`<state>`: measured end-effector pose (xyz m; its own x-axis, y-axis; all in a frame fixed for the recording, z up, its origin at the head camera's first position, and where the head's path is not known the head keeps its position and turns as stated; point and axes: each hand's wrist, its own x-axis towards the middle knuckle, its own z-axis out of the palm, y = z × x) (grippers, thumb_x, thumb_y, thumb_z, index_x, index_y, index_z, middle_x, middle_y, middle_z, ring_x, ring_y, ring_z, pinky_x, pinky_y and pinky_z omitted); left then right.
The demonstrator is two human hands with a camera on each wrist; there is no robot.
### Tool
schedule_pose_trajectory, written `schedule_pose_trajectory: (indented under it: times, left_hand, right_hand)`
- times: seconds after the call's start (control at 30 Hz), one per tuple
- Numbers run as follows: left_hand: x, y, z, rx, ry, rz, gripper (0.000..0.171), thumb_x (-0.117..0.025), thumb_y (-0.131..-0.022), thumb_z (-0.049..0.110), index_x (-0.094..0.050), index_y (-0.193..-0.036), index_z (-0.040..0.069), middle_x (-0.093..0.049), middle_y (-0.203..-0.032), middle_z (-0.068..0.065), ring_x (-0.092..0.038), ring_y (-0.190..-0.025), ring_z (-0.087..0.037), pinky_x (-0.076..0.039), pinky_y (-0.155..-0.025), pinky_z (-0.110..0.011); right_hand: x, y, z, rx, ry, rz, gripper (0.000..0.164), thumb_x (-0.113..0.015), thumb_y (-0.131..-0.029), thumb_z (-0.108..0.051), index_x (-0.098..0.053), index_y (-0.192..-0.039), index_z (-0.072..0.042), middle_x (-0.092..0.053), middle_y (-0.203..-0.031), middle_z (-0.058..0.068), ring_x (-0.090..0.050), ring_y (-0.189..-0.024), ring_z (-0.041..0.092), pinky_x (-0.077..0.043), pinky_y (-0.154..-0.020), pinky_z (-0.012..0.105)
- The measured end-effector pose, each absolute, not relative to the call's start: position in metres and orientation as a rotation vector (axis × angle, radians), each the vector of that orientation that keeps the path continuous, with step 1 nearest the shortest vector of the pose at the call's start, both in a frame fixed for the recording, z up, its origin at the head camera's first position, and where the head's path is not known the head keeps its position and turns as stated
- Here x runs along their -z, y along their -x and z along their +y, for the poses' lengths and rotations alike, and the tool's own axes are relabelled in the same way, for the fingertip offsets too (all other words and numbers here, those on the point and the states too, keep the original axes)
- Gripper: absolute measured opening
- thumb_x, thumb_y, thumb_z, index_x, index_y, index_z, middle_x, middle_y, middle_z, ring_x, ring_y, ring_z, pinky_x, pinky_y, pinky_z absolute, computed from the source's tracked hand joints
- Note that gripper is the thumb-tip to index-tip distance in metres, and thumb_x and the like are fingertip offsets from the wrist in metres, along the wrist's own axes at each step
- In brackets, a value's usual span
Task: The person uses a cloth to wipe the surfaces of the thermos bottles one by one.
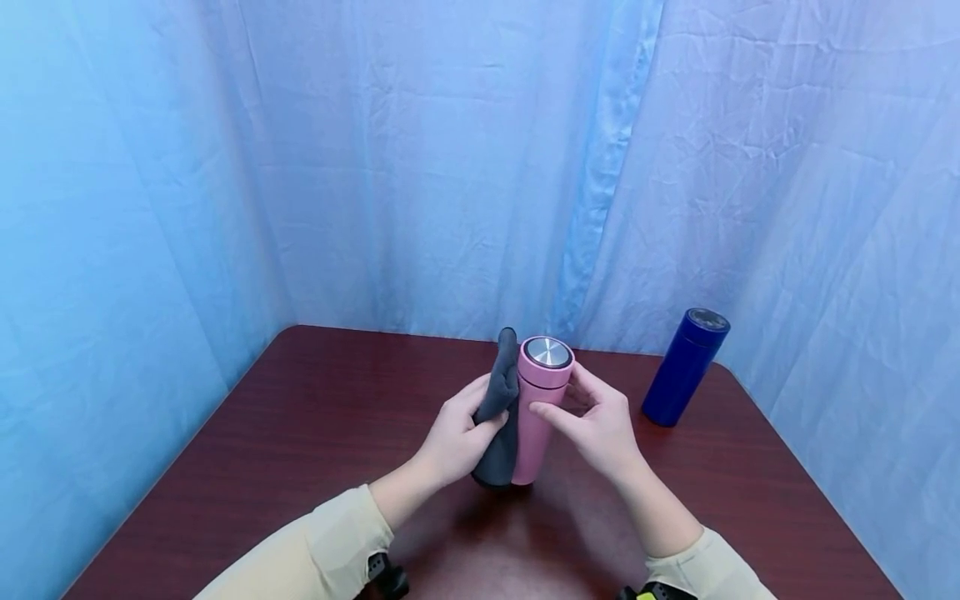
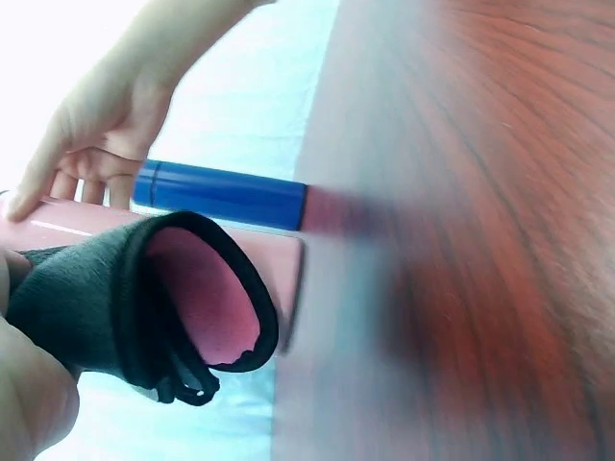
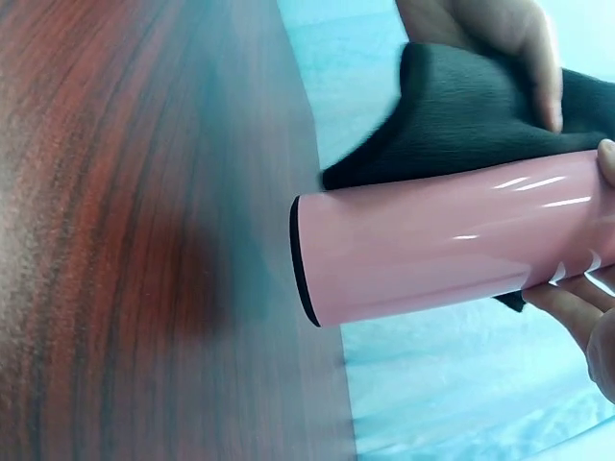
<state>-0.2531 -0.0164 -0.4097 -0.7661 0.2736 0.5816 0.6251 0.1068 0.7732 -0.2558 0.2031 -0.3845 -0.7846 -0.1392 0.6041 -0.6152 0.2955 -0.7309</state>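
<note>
My left hand (image 1: 462,431) grips a dark grey fabric sleeve (image 1: 501,442), its upper part bunched and folded. In the left wrist view the sleeve (image 2: 82,293) shows a black-edged round opening, pink inside, with a small black loop at the rim. My right hand (image 1: 600,421) holds a pink thermos bottle (image 1: 534,433) near its top, thumb on the near side and fingers behind. The bottle has a silver disc on its lid. Sleeve and bottle are side by side, close together. In the right wrist view the bottle's black-rimmed base (image 3: 304,259) is raised above the table.
A dark blue thermos bottle (image 1: 684,371) stands upright on the right part of the brown wooden table (image 1: 360,400). Light blue curtains (image 1: 450,167) hang behind the table and along both sides.
</note>
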Motion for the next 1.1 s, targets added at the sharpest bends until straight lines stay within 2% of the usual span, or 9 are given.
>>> schedule_pose_trajectory:
  times: [0.13,0.33,0.5,0.63,0.77,0.9,1.0,1.1]
  left_hand:
    - [0.416,0.246,-0.015,1.590,0.913,-2.156,0.054,-0.060,-0.096,-0.003,-0.057,-0.147,0.015,-0.048,-0.153,0.008,-0.049,-0.136,-0.012,-0.046,-0.106,-0.038]
    - [0.415,0.233,-0.006,1.405,0.964,-2.087,0.060,-0.057,-0.095,-0.004,-0.047,-0.153,0.012,-0.040,-0.159,0.003,-0.040,-0.144,-0.016,-0.038,-0.112,-0.042]
    - [0.408,0.243,0.000,1.417,0.931,-2.044,0.074,-0.052,-0.095,-0.007,-0.029,-0.162,0.017,-0.031,-0.164,0.005,-0.033,-0.147,-0.014,-0.034,-0.115,-0.040]
    - [0.414,0.250,-0.005,1.363,0.948,-2.143,0.079,-0.050,-0.095,-0.009,-0.022,-0.163,0.018,-0.026,-0.165,0.006,-0.031,-0.148,-0.012,-0.034,-0.115,-0.038]
    - [0.429,0.248,-0.014,1.186,1.064,-2.208,0.076,-0.051,-0.093,-0.011,-0.025,-0.161,0.009,-0.024,-0.167,-0.001,-0.028,-0.149,-0.014,-0.032,-0.116,-0.036]
    - [0.436,0.244,-0.018,0.875,1.252,-2.069,0.075,-0.055,-0.083,-0.016,-0.037,-0.155,-0.003,-0.031,-0.163,-0.015,-0.033,-0.148,-0.028,-0.035,-0.114,-0.038]
    - [0.431,0.247,-0.020,0.644,1.330,-1.921,0.077,-0.058,-0.076,-0.016,-0.044,-0.150,-0.004,-0.039,-0.158,-0.019,-0.038,-0.145,-0.036,-0.039,-0.111,-0.044]
    - [0.425,0.255,-0.024,0.467,1.333,-1.851,0.071,-0.061,-0.080,-0.012,-0.049,-0.149,0.000,-0.043,-0.156,-0.017,-0.038,-0.145,-0.037,-0.038,-0.111,-0.050]
  right_hand:
    - [0.380,0.257,0.206,-1.473,-0.622,-2.131,0.067,-0.087,-0.080,-0.001,-0.061,-0.141,-0.008,-0.073,-0.116,0.010,-0.072,-0.099,0.023,-0.059,-0.081,0.031]
    - [0.370,0.248,0.204,-1.384,-0.651,-2.124,0.067,-0.085,-0.080,0.005,-0.058,-0.141,0.003,-0.070,-0.120,0.019,-0.072,-0.101,0.031,-0.060,-0.079,0.037]
    - [0.379,0.256,0.207,-1.459,-0.687,-2.118,0.068,-0.086,-0.081,0.000,-0.059,-0.143,-0.008,-0.072,-0.120,0.011,-0.072,-0.102,0.022,-0.059,-0.080,0.031]
    - [0.380,0.258,0.211,-1.528,-0.725,-2.084,0.066,-0.087,-0.082,-0.007,-0.061,-0.142,-0.017,-0.073,-0.117,0.006,-0.072,-0.102,0.019,-0.059,-0.081,0.031]
    - [0.373,0.260,0.216,-1.588,-0.701,-2.040,0.063,-0.085,-0.083,-0.007,-0.062,-0.141,-0.016,-0.073,-0.116,0.009,-0.072,-0.103,0.020,-0.058,-0.084,0.033]
    - [0.370,0.265,0.221,-1.606,-0.666,-2.029,0.060,-0.084,-0.084,-0.006,-0.063,-0.140,-0.012,-0.073,-0.115,0.012,-0.072,-0.102,0.018,-0.058,-0.085,0.031]
    - [0.368,0.268,0.221,-1.618,-0.663,-2.034,0.057,-0.082,-0.086,-0.005,-0.063,-0.139,-0.010,-0.073,-0.116,0.015,-0.071,-0.104,0.016,-0.057,-0.087,0.029]
    - [0.368,0.267,0.219,-1.641,-0.651,-2.058,0.054,-0.080,-0.089,-0.007,-0.063,-0.140,-0.008,-0.072,-0.117,0.015,-0.071,-0.101,0.016,-0.057,-0.086,0.028]
